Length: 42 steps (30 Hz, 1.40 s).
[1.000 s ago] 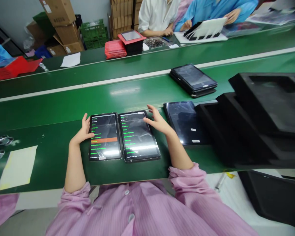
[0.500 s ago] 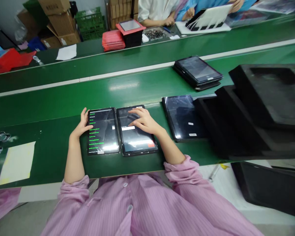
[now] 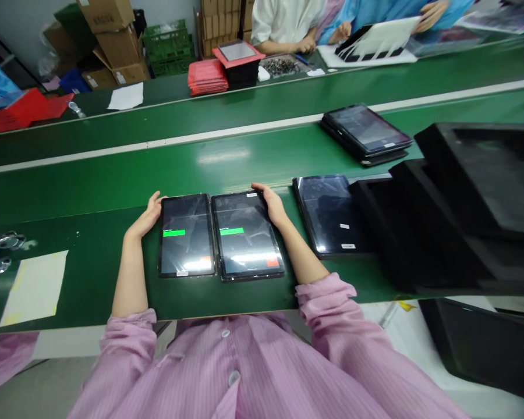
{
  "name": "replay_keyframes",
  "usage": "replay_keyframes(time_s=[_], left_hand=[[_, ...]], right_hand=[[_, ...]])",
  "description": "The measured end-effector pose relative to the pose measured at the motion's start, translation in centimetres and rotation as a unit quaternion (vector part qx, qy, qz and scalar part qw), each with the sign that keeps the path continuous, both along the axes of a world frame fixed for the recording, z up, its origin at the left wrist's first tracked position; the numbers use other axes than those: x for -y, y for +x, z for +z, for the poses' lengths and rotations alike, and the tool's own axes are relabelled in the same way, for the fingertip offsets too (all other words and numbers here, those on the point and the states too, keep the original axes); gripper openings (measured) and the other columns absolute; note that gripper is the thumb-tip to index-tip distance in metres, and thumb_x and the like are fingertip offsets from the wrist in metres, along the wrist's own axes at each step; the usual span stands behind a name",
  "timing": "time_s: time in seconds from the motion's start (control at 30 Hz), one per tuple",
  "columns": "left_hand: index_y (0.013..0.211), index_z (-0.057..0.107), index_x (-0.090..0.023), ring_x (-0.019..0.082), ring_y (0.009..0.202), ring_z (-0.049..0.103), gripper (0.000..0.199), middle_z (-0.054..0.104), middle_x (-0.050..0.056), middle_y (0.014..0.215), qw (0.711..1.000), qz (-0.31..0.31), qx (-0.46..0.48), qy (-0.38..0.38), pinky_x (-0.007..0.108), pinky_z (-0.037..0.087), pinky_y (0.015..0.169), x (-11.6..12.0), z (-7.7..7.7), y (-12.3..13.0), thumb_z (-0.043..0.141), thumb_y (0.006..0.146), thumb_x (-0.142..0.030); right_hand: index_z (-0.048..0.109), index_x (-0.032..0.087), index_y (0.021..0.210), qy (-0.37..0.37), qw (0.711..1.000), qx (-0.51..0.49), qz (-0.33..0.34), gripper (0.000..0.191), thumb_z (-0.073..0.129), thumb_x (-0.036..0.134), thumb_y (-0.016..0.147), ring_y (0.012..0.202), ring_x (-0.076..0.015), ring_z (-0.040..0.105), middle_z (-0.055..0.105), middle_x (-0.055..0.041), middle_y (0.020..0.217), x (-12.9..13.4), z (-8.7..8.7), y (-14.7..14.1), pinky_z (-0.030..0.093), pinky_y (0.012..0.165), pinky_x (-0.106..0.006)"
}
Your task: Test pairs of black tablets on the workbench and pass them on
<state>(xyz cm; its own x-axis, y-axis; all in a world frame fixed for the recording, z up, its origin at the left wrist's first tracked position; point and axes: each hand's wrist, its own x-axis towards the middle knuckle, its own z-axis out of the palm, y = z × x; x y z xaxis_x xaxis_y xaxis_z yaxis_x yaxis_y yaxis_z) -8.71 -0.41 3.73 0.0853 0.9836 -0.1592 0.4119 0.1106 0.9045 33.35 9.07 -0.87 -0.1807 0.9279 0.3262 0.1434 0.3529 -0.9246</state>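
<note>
Two tablets lie flat side by side on the green bench. The left tablet [image 3: 187, 250] and the right tablet [image 3: 247, 250] each show a dark screen with a green bar and a red or orange patch low on the right. At the upper left edge of the left tablet is my left hand [image 3: 148, 218], fingers stretched out and not wrapped round it. My right hand [image 3: 273, 205] rests along the upper right edge of the right tablet, fingers extended over its top corner. Part of each hand's fingers is hidden.
To the right lie another tablet [image 3: 327, 215] and stacked black foam trays [image 3: 445, 221]. A pile of tablets [image 3: 369, 131] sits farther back. Paper [image 3: 35, 288] and clear-and-metal items [image 3: 0, 256] are at left. Across the bench, people work near red pouches [image 3: 207, 77].
My right hand has moved off the right tablet's screen to its outer edge. My left thumb has left the left screen, whose green text list is now a green bar; the right screen's white bar turned green.
</note>
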Motion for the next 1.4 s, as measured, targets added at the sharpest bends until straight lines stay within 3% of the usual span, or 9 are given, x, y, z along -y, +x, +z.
replay_keyframes(time_s=[0.17,0.3,0.57,0.77,0.83,0.97,1.13,1.3,1.4], left_hand=[[0.145,0.046,-0.022,0.028,0.134,0.051,0.07,0.057,0.012,0.143,0.977,-0.011,-0.211,0.016,0.045,0.037,0.114,-3.3,3.1,1.8,0.026,0.096,-0.069],[0.144,0.049,-0.023,0.03,0.14,0.044,0.06,0.052,0.01,0.149,0.919,-0.131,-0.362,0.085,0.052,0.025,0.119,-4.3,4.6,6.4,0.033,0.098,-0.059],[0.118,0.069,-0.024,0.026,0.118,0.061,0.043,0.069,0.005,0.126,0.932,-0.201,-0.299,0.049,0.037,0.045,0.103,-3.5,5.8,7.3,0.042,0.095,-0.049],[0.085,0.064,-0.023,0.024,0.09,0.065,0.023,0.071,0.004,0.094,0.93,-0.17,-0.316,0.086,0.034,0.048,0.079,-3.9,5.2,8.0,0.046,0.09,-0.036],[0.087,0.062,-0.023,0.024,0.09,0.063,0.019,0.067,0.005,0.094,0.928,-0.19,-0.309,0.085,0.034,0.047,0.079,-3.9,5.0,7.8,0.053,0.086,-0.039],[0.104,0.06,-0.023,0.026,0.101,0.061,0.045,0.063,0.005,0.107,0.932,-0.239,-0.268,0.054,0.034,0.048,0.086,-3.8,4.8,7.2,0.073,0.07,-0.05],[0.081,0.056,-0.023,0.024,0.085,0.061,0.031,0.063,0.004,0.088,0.938,-0.158,-0.301,0.072,0.035,0.046,0.078,-3.9,4.3,8.0,0.043,0.093,-0.049],[0.109,0.06,-0.025,0.025,0.105,0.061,0.045,0.063,0.004,0.112,0.93,-0.245,-0.269,0.049,0.033,0.047,0.088,-3.7,4.6,6.8,0.07,0.075,-0.053],[0.114,0.061,-0.025,0.026,0.111,0.059,0.045,0.063,0.005,0.119,0.935,-0.241,-0.258,0.033,0.034,0.045,0.093,-3.6,4.9,6.3,0.062,0.081,-0.056]], right_hand=[[0.068,0.028,0.123,-0.005,1.0,0.01,0.029,0.059,0.034,0.068,0.097,0.123,-0.0251,0.059,0.069,-0.0036,0.128,-0.1,-0.3,-0.4,0.038,0.114,-0.043],[0.068,0.03,0.124,0.011,0.998,0.025,0.053,0.058,0.036,0.069,0.096,0.123,-0.0259,0.058,0.068,-0.003,0.129,-0.1,0.2,-0.1,0.038,0.113,-0.044],[0.075,0.029,0.114,0.042,0.993,0.062,0.092,0.058,0.036,0.068,0.096,0.11,-0.029,0.062,0.072,-0.0063,0.113,0.2,1.5,0.3,0.042,0.106,-0.049],[0.079,0.025,0.102,0.054,0.987,0.105,0.108,0.062,0.036,0.07,0.095,0.107,-0.0295,0.062,0.071,-0.0095,0.108,0.5,1.9,0.5,0.042,0.103,-0.048],[0.08,0.025,0.093,0.045,0.986,0.111,0.118,0.065,0.035,0.072,0.094,0.112,-0.0299,0.061,0.07,-0.0097,0.112,0.6,2.0,0.5,0.039,0.108,-0.048],[0.078,0.026,0.092,0.003,0.985,0.094,0.147,0.069,0.027,0.073,0.095,0.119,-0.0281,0.057,0.072,-0.0074,0.114,0.8,2.0,0.4,0.034,0.114,-0.047],[0.076,0.026,0.102,0.0,0.992,0.079,0.1,0.064,0.036,0.075,0.092,0.118,-0.0272,0.059,0.068,-0.0074,0.119,0.8,1.8,0.0,0.037,0.112,-0.046],[0.075,0.025,0.097,-0.051,0.991,0.047,0.113,0.072,0.027,0.078,0.092,0.119,-0.0275,0.059,0.073,-0.0078,0.106,0.8,1.7,0.3,0.037,0.112,-0.048],[0.074,0.025,0.084,-0.042,0.998,0.011,0.043,0.073,0.026,0.078,0.092,0.117,-0.0279,0.06,0.069,-0.0068,0.119,0.5,1.4,0.6,0.039,0.112,-0.048]])
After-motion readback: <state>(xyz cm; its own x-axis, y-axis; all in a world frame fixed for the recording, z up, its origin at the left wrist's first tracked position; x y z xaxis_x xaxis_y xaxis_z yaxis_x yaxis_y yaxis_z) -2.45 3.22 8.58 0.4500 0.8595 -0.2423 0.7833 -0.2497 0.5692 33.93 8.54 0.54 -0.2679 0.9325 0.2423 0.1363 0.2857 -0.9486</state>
